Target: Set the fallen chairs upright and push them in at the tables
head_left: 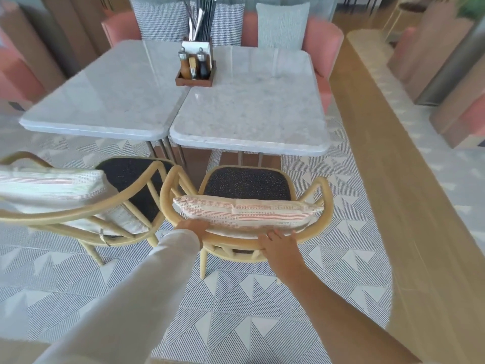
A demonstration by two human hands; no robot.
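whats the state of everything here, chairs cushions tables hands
right chair: upright, not pushed in
left chair: upright, angled, not pushed in
striped cushion: leaning against right chair's backrest
pale cushion: propped in left chair
tables: set edge to edge
caddy: upright on the tables' seam
left hand: grips right chair's back rail
right hand: grips the same rail

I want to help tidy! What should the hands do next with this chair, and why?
Probably push the chair forward: left hand and right hand grip its back, it stands upright, its seat lies short of the table.
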